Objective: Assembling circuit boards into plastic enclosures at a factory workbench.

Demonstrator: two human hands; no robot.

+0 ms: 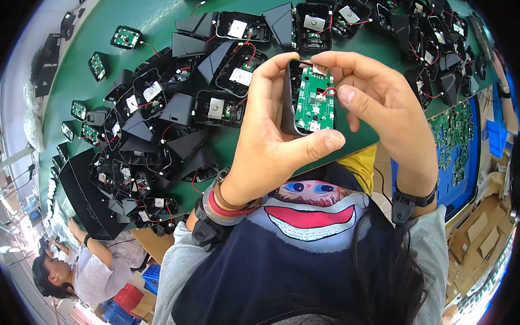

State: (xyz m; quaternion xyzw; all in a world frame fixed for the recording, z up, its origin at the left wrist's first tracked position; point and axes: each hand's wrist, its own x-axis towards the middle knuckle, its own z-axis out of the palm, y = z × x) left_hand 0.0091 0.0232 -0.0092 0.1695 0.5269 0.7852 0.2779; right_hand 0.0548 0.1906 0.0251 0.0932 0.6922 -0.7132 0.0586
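Above the table's near edge, both my hands hold a black plastic housing (291, 100) with a green circuit board (315, 101) lying in its open face. My left hand (272, 128) wraps the housing from the left, its thumb along the lower edge and its fingers behind. My right hand (377, 98) grips the upper right side, fingers at the top corner and thumb beside a short red wire (328, 92) on the board. Whether the board is fully seated in the housing I cannot tell.
Black housings with metal plates and red wires, such as one housing (217, 108), crowd the green table (162, 16). Several hold green boards (126, 37) at the left. A blue tray (471, 170) of circuit boards stands at right. Another person (99, 266) sits at lower left.
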